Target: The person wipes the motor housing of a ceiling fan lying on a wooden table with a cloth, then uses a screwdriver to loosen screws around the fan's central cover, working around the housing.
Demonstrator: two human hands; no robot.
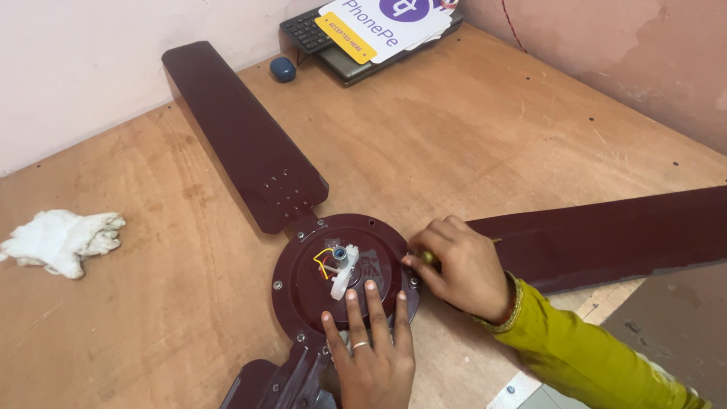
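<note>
Left hand (371, 352) rests on the maroon fan motor (337, 276), fingers spread; right hand (462, 265) pinches a small, mostly hidden tool (429, 257); third blade (265, 382) cut off.

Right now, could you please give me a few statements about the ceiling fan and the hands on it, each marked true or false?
1. The left hand lies flat on the fan's round motor housing. True.
2. The right hand rests on the white cloth. False: it is at the housing's rim beside a fan blade, pinching a small tool; the cloth lies far off on the wooden table.
3. Yellow and red wires show at the middle of the housing. True.
4. The fan blades are white. False: they are dark maroon.
5. A small blue oval case lies near a keyboard. True.
</note>
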